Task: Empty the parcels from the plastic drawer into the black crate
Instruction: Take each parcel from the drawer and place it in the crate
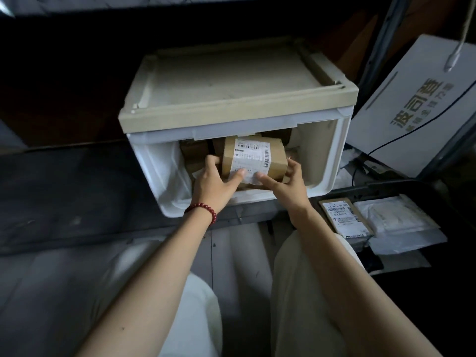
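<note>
Both forearms reach in from the near edge; left hand [210,176] and right hand [287,180] clamp opposite sides of a labelled cardboard parcel [255,157] at the mouth of the plastic drawer [332,150]. Step: extraction, looks mid-task. More brown parcels [195,153] sit behind, left. Black crate [386,182] is near right, already holding parcels. Next move: pull clear of the drawer lip, swing right, set down in crate.

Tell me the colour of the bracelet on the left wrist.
Dark red beads: the bracelet shows clearly in the head view.
</note>
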`<state>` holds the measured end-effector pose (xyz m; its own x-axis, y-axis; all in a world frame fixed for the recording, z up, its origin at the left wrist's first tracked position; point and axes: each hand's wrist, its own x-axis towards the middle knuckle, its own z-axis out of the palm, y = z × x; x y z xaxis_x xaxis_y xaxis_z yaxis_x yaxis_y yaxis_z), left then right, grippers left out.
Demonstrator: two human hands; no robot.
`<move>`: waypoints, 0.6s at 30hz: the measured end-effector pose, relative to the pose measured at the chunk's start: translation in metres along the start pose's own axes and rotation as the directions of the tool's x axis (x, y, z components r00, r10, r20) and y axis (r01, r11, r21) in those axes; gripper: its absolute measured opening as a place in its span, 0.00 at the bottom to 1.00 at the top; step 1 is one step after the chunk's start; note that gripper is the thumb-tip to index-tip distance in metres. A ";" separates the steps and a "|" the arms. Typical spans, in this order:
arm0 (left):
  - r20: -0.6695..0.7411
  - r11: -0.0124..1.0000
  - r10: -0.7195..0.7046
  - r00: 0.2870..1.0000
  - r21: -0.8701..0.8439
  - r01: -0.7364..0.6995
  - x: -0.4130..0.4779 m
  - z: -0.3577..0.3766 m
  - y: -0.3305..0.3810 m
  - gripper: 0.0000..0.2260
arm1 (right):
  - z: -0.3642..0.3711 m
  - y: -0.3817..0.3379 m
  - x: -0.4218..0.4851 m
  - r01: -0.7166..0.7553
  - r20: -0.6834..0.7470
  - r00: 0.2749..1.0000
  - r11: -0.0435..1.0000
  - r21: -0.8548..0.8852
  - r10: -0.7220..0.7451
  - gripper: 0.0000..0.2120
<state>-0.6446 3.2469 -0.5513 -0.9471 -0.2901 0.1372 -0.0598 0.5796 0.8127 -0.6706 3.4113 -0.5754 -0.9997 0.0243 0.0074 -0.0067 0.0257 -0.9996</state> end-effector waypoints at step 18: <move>0.079 0.995 -0.060 0.995 0.085 0.053 -0.030 -0.032 -0.038 0.33 | 0.004 0.005 -0.015 -0.214 0.105 0.966 0.960 -0.178 0.235 0.36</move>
<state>-0.6040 3.2098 -0.5681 -0.9638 -0.2633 0.0433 -0.1365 0.6262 0.7676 -0.6553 3.4070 -0.5802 -0.9701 -0.0757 -0.2305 0.2120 0.1970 -0.9572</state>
